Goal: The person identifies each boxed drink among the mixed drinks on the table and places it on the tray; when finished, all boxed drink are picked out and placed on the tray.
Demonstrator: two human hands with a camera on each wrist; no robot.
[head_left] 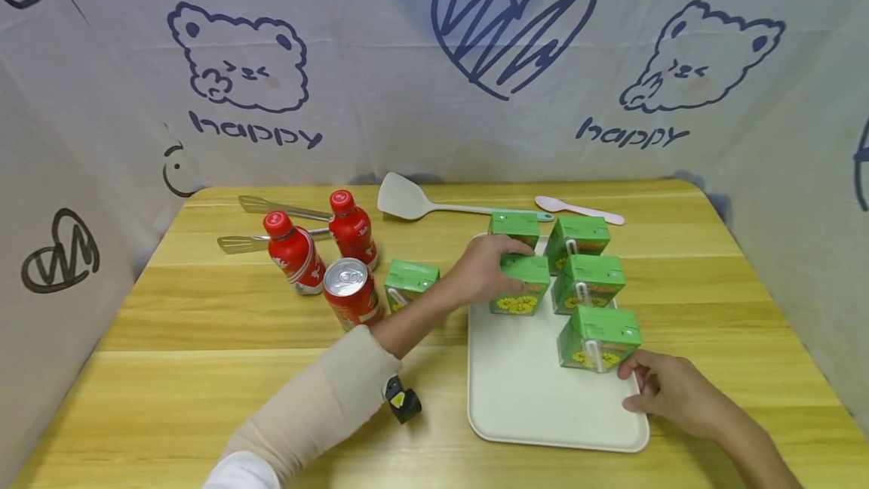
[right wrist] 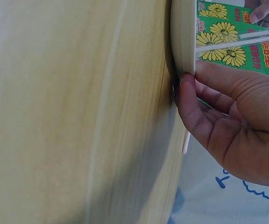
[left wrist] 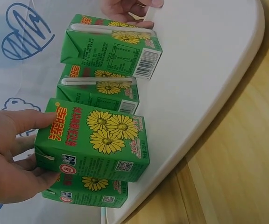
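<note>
My left hand [head_left: 490, 269] grips a green drink carton [head_left: 519, 296] printed with yellow flowers, over the left side of a cream tray [head_left: 523, 398]. In the left wrist view thumb and fingers span the end of that carton [left wrist: 92, 140]. Behind it stands another green carton [head_left: 514, 226], and a row of similar cartons [head_left: 589, 278] lines the tray's right side. With thumb and fingers, my right hand [head_left: 679, 391] pinches the tray's right rim, close to the nearest carton [head_left: 600, 334]. The right wrist view shows the thumb above that rim [right wrist: 186, 46] and a finger beneath.
Left of the tray, partly behind my left forearm, is one more green carton [head_left: 410, 278]. A red can [head_left: 351, 296] and two red bottles [head_left: 295, 251] stand farther left, near metal-handled utensils [head_left: 247, 244]. A spatula [head_left: 407, 198] and pink spoon [head_left: 580, 210] lie at the back.
</note>
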